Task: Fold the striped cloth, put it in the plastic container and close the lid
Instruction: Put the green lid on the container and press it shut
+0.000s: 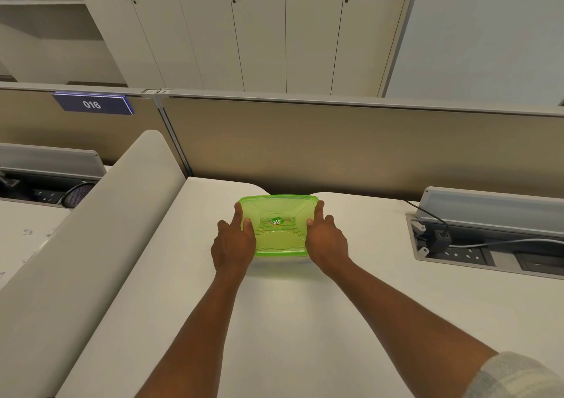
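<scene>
— So which step is this?

— Closing, by my reading. The green lid sits on the plastic container, and both hands clasp it from the sides. The left hand has its fingers stretched along the left edge with the thumb pressing on top; the right hand mirrors that on the right edge. Neither hand is a closed fist; the fingers are spread and bearing against the lid's rim.

— And the striped cloth?

— Under the lid, between the two sets of fingers. Wavy stripes show faintly through the green plastic, so I take it to be folded inside, though how neatly I cannot tell.

— What does the next move need?

— Probably firm downward pressure around the rim, corners included, until it seats. Whether the far edge beyond the fingertips is already snapped down isn't clear.

— The surface?

— A pale, smooth worktop, bare near the wrists. Past the fingertips stands a tan partition. Well to the right of the right hand is a cable tray with sockets and a dark cord. Left of the left hand, a rounded divider, and a blue sign reading 016. White cabinets line the back of the room.
</scene>
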`<action>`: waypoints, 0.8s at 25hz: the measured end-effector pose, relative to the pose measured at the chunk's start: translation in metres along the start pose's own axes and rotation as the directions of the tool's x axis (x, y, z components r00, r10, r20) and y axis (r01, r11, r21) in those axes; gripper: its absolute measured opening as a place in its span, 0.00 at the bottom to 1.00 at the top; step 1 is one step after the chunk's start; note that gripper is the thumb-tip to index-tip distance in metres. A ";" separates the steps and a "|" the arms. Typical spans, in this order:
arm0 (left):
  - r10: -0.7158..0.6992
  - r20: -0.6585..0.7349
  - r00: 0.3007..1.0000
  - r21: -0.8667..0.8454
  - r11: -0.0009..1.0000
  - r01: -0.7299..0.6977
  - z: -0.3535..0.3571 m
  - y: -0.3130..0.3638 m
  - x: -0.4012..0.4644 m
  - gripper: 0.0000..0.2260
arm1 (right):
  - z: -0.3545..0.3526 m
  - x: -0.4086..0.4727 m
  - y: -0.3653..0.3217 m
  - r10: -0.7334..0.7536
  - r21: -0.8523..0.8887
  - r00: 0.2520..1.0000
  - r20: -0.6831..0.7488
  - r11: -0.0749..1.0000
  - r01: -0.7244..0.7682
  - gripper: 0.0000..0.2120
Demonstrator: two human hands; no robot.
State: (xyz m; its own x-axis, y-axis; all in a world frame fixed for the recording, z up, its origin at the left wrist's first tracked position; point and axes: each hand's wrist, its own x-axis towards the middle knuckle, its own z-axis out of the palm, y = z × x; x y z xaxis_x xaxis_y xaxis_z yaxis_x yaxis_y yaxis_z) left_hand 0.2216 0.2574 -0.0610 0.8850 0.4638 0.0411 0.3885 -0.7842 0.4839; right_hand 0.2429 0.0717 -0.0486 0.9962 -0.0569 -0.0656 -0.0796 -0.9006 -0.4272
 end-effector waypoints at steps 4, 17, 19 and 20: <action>0.001 0.033 0.999 0.002 1.000 -0.001 0.003 -0.003 0.004 0.24 | 0.000 0.001 0.001 0.004 -0.017 1.000 0.014 1.000 -0.004 0.27; 0.028 0.079 0.996 0.091 0.995 -0.035 0.000 -0.002 0.007 0.25 | 0.000 0.010 0.007 0.014 -0.038 0.998 0.053 0.999 -0.012 0.27; 0.028 0.072 0.997 0.106 0.994 -0.035 0.000 -0.001 0.006 0.25 | -0.001 0.012 0.007 0.011 -0.050 0.998 0.063 0.999 -0.008 0.27; 0.029 0.067 0.997 0.109 0.993 -0.036 0.001 0.000 0.006 0.25 | -0.001 0.013 0.007 0.008 -0.059 0.998 0.066 0.998 -0.004 0.27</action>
State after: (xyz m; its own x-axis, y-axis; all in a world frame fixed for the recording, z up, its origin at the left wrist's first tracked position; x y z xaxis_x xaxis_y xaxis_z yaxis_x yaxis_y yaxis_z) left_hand 0.2271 0.2601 -0.0614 0.9111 0.4122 -0.0032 0.3816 -0.8406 0.3844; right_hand 0.2555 0.0637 -0.0516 0.9910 -0.0357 -0.1288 -0.0818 -0.9242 -0.3731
